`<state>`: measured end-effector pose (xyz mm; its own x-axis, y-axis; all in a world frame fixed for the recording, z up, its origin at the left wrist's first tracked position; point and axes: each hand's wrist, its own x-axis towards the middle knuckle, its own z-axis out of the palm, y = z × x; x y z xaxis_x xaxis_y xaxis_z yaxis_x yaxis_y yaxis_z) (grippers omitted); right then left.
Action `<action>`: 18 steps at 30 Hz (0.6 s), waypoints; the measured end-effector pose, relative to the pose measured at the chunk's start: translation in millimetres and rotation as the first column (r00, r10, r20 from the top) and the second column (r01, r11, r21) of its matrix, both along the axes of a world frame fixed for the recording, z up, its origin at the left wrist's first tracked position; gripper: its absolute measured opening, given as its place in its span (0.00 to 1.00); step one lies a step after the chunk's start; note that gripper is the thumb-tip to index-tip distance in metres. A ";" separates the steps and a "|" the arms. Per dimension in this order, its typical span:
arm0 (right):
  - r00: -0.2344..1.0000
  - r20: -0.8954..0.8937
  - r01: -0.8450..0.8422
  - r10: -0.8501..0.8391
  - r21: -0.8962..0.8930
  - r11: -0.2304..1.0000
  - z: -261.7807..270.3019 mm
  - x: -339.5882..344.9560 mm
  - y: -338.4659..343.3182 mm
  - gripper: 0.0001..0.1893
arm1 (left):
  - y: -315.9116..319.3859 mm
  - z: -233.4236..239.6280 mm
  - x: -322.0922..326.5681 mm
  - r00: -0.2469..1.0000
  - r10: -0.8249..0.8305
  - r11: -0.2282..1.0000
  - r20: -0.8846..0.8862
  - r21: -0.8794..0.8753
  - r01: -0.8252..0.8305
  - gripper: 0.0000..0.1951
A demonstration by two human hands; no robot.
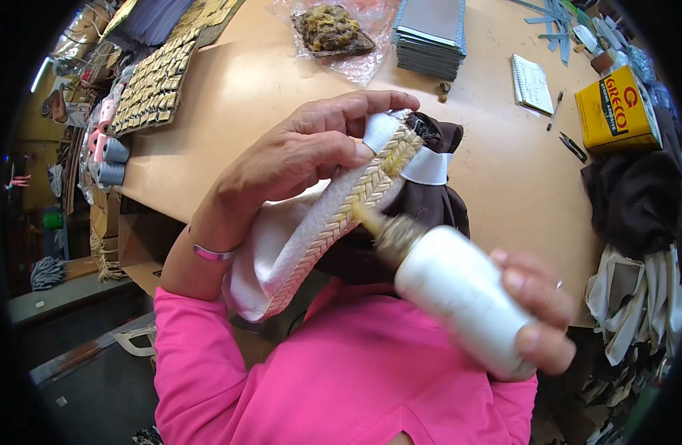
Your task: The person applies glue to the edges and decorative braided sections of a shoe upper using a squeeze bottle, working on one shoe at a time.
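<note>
A strip of braided straw trim (pixel 341 214) runs along the edge of a white fabric piece (pixel 285 250), held up before my chest. My left hand (pixel 319 136) pinches its upper end, thumb on the near side, beside a white elastic band (pixel 381 132). Dark brown cloth (pixel 430 206) hangs behind, with another white band (pixel 428 167) across it. In my right hand (pixel 541 311) is a white squeeze bottle (pixel 463 295), tilted, its yellowish nozzle (pixel 369 217) at the braid. The bottle and fingers are slightly blurred. Yellowish glue shows on the braid's upper part.
A yellow adhesive can (pixel 616 111), small thread snips (pixel 573 147), a pen (pixel 555 111) and a spiral notepad (pixel 533 83) lie on the right. Farther back are a stack of grey pieces (pixel 430 41) and a glue-crusted lump (pixel 332 30) on plastic. Thread spools (pixel 111 158) stand at the left edge.
</note>
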<state>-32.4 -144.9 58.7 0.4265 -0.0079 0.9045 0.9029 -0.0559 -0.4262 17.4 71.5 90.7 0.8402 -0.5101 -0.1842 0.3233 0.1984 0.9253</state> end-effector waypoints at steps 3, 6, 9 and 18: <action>0.991 0.057 -0.116 0.120 -0.060 0.991 1.4 -5.7 -5.2 0.13 | -1.4 -1.0 2.0 1.000 0.013 0.999 0.011 -0.033 -0.012 0.31; 0.995 -0.081 0.057 -0.058 -0.015 0.998 5.8 1.6 -0.9 0.16 | 1.0 -3.5 1.3 1.000 0.015 1.000 0.008 -0.007 -0.015 0.31; 0.991 -0.123 0.039 -0.046 -0.054 0.998 6.2 4.6 -0.1 0.17 | 2.7 -7.5 0.8 1.000 0.025 0.999 -0.008 -0.027 -0.025 0.31; 0.980 -0.186 -0.078 0.077 0.003 0.997 -0.8 -2.1 -5.7 0.26 | 2.4 -3.7 1.3 0.998 0.020 0.999 0.053 0.049 -0.023 0.31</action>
<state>-34.4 -150.5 58.0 0.5862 0.0357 0.8094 0.8097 0.0092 -0.5868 18.6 73.9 87.0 0.8600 -0.4830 -0.1644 0.2703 0.1580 0.9497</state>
